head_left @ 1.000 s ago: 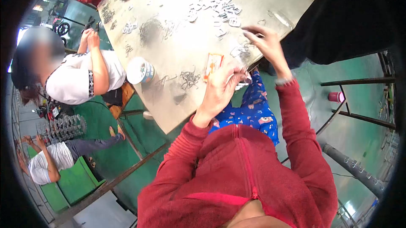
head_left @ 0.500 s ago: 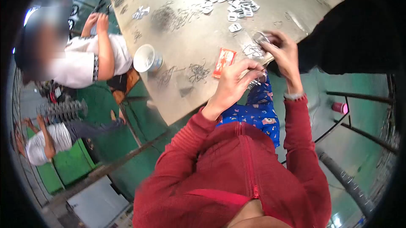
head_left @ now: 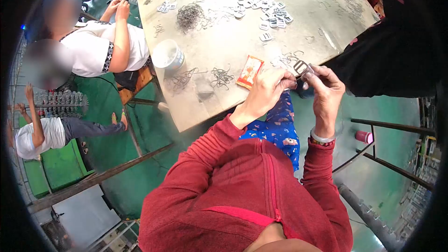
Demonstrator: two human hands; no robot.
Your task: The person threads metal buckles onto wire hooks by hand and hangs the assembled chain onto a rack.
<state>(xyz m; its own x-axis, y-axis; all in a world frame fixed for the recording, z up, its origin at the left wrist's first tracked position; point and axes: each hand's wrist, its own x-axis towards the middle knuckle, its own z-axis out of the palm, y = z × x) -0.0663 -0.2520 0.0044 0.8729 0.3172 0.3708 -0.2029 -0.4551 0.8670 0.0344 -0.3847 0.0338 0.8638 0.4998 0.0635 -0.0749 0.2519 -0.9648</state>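
Note:
A small metal slide buckle (head_left: 300, 67) stands tilted at the fingertips of my right hand (head_left: 325, 94), whose thumb and fingers pinch its edge. Just left of it, my left hand (head_left: 267, 86) is closed in a pinch; whatever its fingertips hold is hidden. Both hands meet over the near table edge, close together. Thin bent wire hooks (head_left: 285, 59) lie on the table right behind the buckle. Beside my left hand rests a red and white packet (head_left: 250, 71). Another little pile of wire hooks (head_left: 221, 78) lies further left.
A white plastic tub (head_left: 168, 56) stands near the left edge of the metal table (head_left: 196, 112). Many loose buckles (head_left: 275, 14) and a dark heap of hooks (head_left: 189, 17) lie farther back. A person in white (head_left: 102, 49) sits left; someone in black (head_left: 394, 60) is close on the right.
My right hand has drawn back from the hooks on the table and turned, bringing a buckle up into plain sight. My left hand has shifted slightly right, still pinched.

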